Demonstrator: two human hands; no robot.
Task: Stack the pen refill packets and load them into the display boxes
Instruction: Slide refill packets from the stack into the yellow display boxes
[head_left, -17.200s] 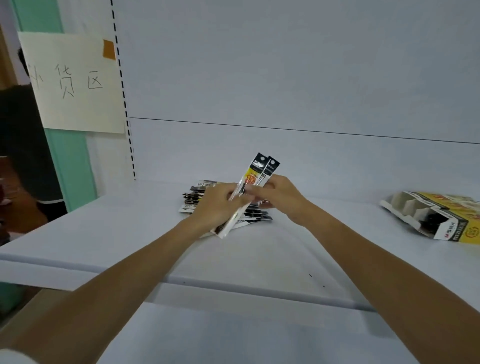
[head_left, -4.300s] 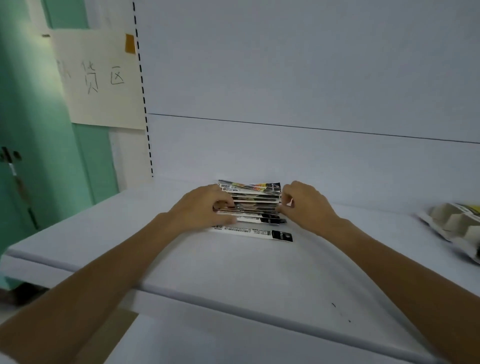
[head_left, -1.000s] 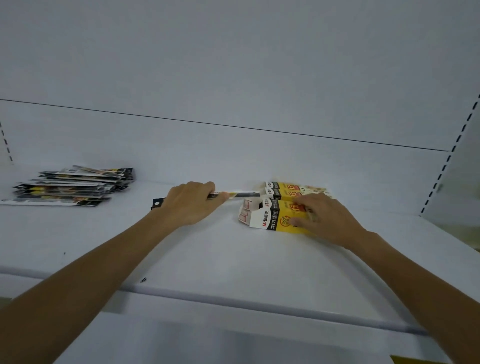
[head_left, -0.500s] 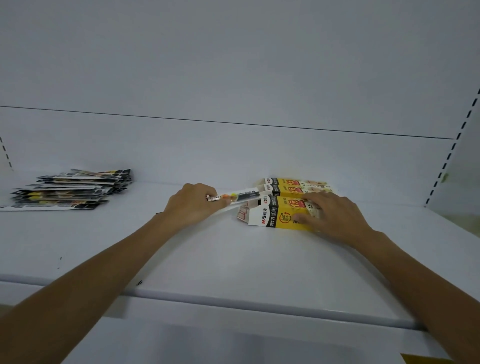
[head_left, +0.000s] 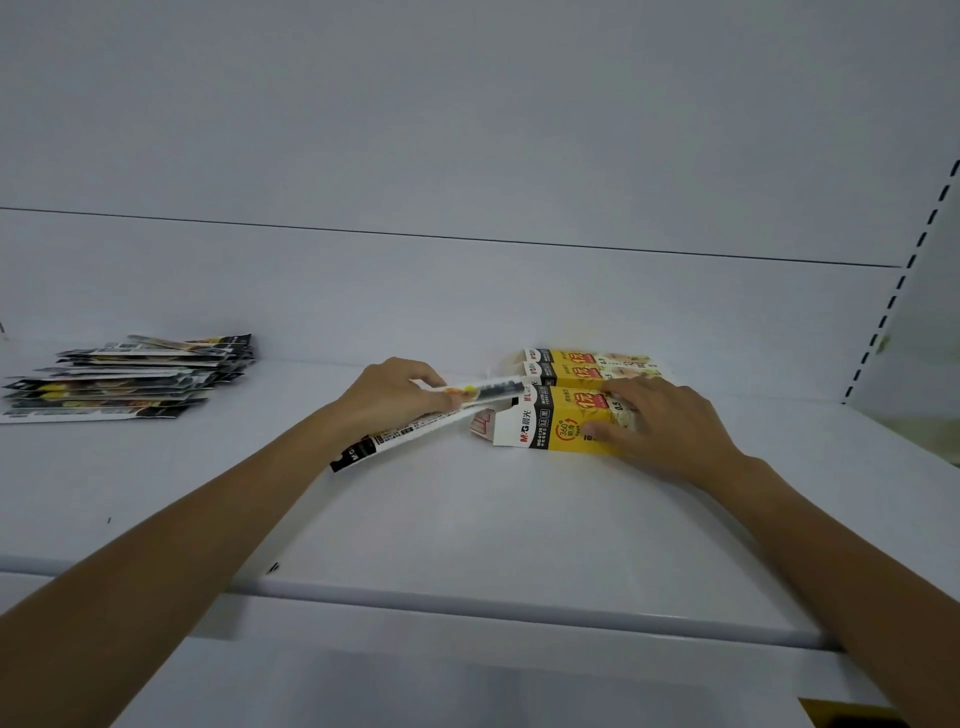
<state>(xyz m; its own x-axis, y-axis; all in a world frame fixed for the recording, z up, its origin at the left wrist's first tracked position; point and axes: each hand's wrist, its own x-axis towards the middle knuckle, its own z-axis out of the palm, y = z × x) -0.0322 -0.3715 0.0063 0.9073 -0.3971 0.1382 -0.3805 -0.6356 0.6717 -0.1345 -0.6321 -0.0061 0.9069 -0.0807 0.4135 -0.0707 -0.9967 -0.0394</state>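
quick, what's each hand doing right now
Left hand: closed on refill packets, tips at the box's mouth.
Right hand: open, pressing flat on the yellow box.

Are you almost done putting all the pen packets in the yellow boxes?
Not yet. The stacking looks done: a pile of packets sits at the left of the shelf. Right now the left hand slides a few packets toward the open end of a yellow display box, which the right hand holds flat. The whole pile is left to load.
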